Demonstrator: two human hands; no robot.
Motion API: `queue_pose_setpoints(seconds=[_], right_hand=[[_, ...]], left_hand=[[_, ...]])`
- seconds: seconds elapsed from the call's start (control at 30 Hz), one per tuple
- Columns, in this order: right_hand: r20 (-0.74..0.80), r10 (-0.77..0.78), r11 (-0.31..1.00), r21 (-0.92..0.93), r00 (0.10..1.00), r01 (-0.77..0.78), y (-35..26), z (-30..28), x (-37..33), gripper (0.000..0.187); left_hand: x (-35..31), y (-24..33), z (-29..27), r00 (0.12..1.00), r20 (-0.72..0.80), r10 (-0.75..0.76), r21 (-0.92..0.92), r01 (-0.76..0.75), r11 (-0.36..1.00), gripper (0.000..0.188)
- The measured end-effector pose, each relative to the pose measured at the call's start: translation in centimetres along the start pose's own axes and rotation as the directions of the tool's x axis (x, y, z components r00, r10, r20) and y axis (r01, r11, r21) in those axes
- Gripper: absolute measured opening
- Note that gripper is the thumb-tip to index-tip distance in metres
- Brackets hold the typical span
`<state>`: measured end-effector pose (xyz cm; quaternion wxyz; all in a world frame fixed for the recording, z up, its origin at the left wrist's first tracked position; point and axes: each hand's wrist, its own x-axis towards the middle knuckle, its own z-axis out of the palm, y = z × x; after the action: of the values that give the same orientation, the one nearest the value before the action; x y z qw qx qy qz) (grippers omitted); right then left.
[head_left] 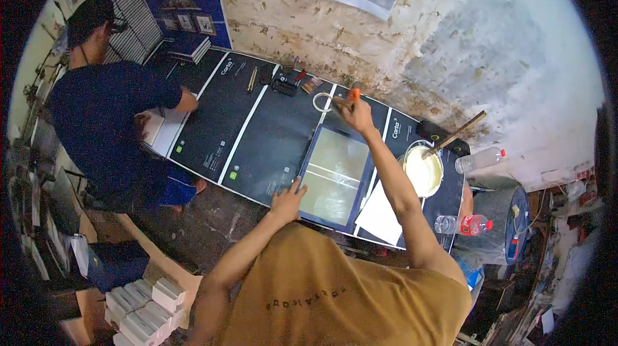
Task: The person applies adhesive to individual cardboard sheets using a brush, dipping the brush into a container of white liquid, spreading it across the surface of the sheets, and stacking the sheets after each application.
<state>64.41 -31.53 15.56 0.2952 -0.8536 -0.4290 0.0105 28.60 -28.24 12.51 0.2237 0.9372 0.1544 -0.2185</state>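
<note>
A flat panel with a dark blue border (358,207), a glossy beige middle and two white strips across it lies on the table before me. My left hand (288,203) rests at its left edge, fingers spread. Beyond the far edge of the panel, my right hand (355,116) is closed around an orange-ended tool (353,94); its kind is hard to make out. Just left of that hand lies a white ring-shaped roll of tape (315,102). White sheets of paper (381,218) lie to the right of the panel.
A tub of cream paste (423,175) holds a wooden stick (458,131). Two plastic bottles, one clear (479,160) and one red-labelled (465,225), are at the right, near a dark drum (505,217). A co-worker (116,121) works at the left. Stacked white blocks (141,310) sit lower left.
</note>
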Motion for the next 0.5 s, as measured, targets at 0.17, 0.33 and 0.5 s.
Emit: queue_pose_setpoints(seconds=[0.17, 0.33, 0.5], right_hand=[[-0.049, -0.043, 0.959, 0.278, 0.998, 0.055, 4.9, -1.1, -6.4, 0.029], [-0.460, 0.128, 0.990, 0.109, 0.878, -0.087, 4.2, -2.8, -8.1, 0.030], [-0.138, 0.040, 0.982, 0.191, 0.990, -0.013, 2.4, -1.4, -13.5, 0.027]], left_hand=[[-0.1, -0.2, -0.1, 0.998, -0.022, 0.051, 0.010, -0.051, 0.999, 0.103], [0.5, -0.3, -0.2, 0.996, -0.047, 0.081, 0.078, -0.077, 0.994, 0.106], [0.9, -0.5, -0.7, 0.995, -0.023, 0.096, 0.109, -0.093, 0.990, 0.105]])
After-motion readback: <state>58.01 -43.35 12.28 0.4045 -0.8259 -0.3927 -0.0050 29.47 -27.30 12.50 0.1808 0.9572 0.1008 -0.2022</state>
